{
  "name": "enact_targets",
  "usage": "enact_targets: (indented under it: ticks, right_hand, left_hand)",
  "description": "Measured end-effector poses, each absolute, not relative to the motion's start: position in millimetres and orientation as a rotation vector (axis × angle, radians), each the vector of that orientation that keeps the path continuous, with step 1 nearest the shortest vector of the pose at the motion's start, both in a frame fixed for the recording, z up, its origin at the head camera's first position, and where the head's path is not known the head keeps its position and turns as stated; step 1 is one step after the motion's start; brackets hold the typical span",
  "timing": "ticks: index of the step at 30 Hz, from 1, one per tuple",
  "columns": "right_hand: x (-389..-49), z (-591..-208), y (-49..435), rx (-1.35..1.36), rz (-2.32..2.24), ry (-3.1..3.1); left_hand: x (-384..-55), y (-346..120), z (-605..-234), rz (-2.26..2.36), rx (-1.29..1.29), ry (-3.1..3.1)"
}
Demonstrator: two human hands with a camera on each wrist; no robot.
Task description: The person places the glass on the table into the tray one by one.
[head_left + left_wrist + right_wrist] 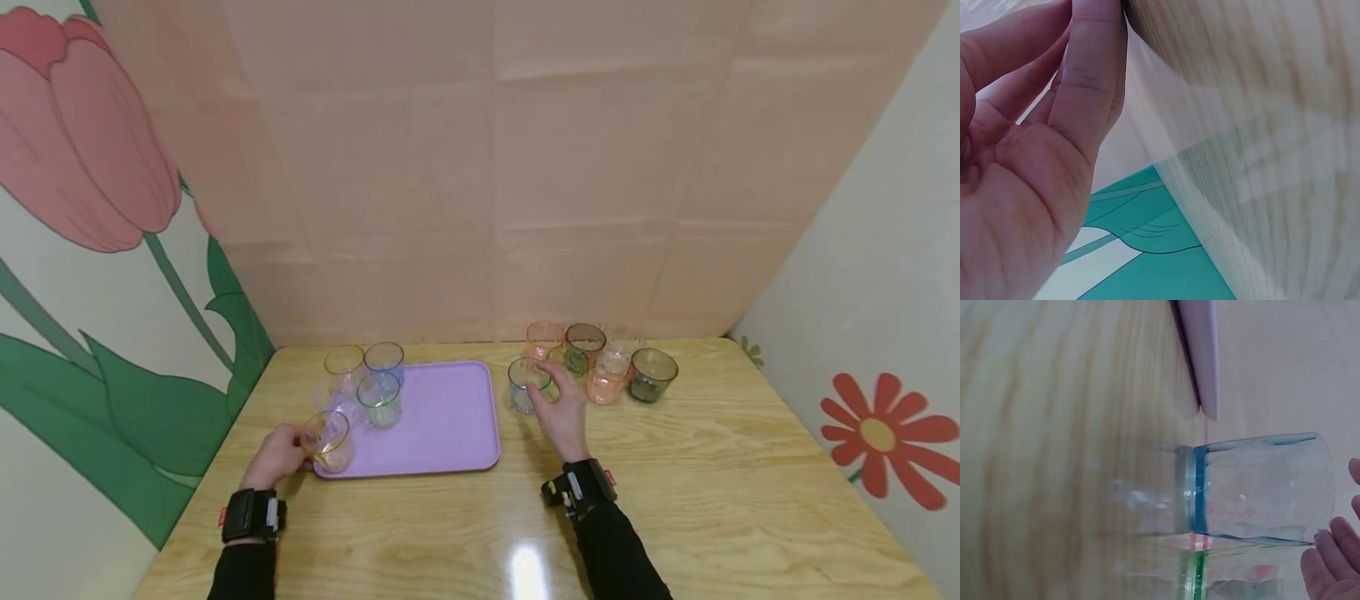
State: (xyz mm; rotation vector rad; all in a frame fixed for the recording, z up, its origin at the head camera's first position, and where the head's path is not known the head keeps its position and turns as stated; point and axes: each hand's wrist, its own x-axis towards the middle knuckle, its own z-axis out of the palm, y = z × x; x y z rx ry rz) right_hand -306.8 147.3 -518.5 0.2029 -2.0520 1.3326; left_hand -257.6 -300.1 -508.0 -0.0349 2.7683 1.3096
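My right hand (558, 408) is at a clear glass with a blue base (1260, 490), which stands upright on the table. In the right wrist view its fingertips (1329, 556) lie at the rim, on one side only, without wrapping the body. Over at the tray's near left corner, my left hand (277, 454) is beside an amber-rimmed glass (327, 442). Thumb and fingers come together at the upper edge of the left wrist view, their tips cut off, so any hold is hidden. A lilac tray (450, 417) carries several glasses, among them a green-tinted one (380, 404) and a blue-rimmed one (385, 360).
Right of the tray, close beside my right hand, several more glasses stand bunched: a pink glass (607, 383), a dark grey one (652, 375) and a brown-rimmed one (585, 342) further back. Behind the table (712, 483) hangs a pinkish sheet (487, 167); painted walls flank it.
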Motion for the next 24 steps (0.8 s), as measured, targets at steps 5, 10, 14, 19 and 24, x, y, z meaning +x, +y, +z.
enact_targets:
  ticks: [5, 10, 14, 19, 24]
  right_hand:
    - [-309.1, -522.7, 149.3, 0.213, 1.353, -2.057]
    - [-308.5, -524.2, 151.3, 0.197, 1.366, -2.071]
    - [-307.4, -526.0, 151.6, 0.195, 1.361, -2.086]
    - [-307.7, -523.5, 153.2, 0.211, 1.34, -2.13]
    - [-309.7, -518.1, 156.2, 0.241, 1.321, -2.172]
  left_hand:
    - [-256.1, -299.4, -506.6, 1.287, -0.044, 2.804]
    - [-253.5, -298.3, -508.5, 1.289, -0.035, 2.84]
    - [-250.7, -298.5, -510.2, 1.293, -0.045, 2.859]
    - [-249.5, -296.9, -511.1, 1.295, -0.046, 2.877]
    - [-251.9, -294.0, -511.0, 1.355, -0.043, 2.844]
